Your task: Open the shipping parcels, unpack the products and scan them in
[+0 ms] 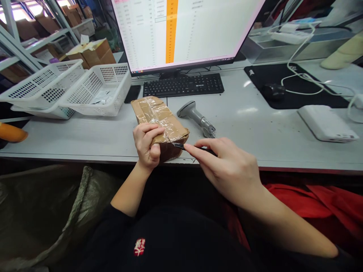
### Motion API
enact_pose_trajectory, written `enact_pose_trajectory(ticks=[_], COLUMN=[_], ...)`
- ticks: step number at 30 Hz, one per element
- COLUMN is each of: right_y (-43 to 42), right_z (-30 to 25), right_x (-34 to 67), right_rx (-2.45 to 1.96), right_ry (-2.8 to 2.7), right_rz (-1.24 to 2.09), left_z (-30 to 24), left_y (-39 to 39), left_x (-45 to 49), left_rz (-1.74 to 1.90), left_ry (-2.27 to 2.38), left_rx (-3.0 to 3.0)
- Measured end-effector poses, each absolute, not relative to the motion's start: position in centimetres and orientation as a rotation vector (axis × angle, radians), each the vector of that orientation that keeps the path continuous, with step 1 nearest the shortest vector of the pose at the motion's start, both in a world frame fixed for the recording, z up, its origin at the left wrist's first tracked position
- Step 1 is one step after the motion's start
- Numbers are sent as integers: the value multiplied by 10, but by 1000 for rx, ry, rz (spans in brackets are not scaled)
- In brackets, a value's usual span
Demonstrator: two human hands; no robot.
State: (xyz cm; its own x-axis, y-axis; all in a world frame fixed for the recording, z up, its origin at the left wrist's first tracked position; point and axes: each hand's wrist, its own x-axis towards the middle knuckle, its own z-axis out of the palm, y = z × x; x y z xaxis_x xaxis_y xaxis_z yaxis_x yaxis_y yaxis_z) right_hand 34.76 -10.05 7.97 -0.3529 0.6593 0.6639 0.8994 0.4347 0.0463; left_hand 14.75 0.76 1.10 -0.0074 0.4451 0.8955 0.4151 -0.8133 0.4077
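A brown cardboard box (163, 113) wrapped in clear tape sits at the desk's front edge, its near side in shadow. My left hand (147, 145) grips its near left edge, fingers on top and thumb against the near side. In my right hand (227, 162) is a slim black utility knife (180, 146), held like a pen. Its tip meets the box's near top edge, close to the right corner; part of the handle is hidden by my fingers. Just behind the box lies a grey barcode scanner (197, 117).
White plastic baskets (99, 107) stand at the left. Behind the box are a black keyboard (184, 86) and a monitor (198, 34). A mouse (273, 91), white cables and a white device (326, 122) occupy the right. Below the desk's left side hangs an open green sack (82, 204).
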Motion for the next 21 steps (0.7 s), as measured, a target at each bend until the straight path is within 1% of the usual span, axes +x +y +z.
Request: enact_pose_trajectory(ticks=[6, 10, 13, 17, 21], right_y=[-92, -87, -90, -91, -76], right_z=[71, 66, 64, 56, 49], right_x=[355, 366, 377, 397, 403], right_rx=[-1372, -1438, -1402, -1361, -1338], right_ry=[-1983, -1898, -1917, -1849, -1776], right_rz=[-575, -521, -371, -108, 97], left_z=[10, 11, 15, 17, 15], left_y=[7, 5, 4, 13, 33], left_x=[146, 146, 143, 126, 102], left_rz=[2035, 2031, 1958, 1752, 1775], left_ry=[878, 896, 906, 805, 701], left_rx=[2180, 2192, 2242, 2292, 1985])
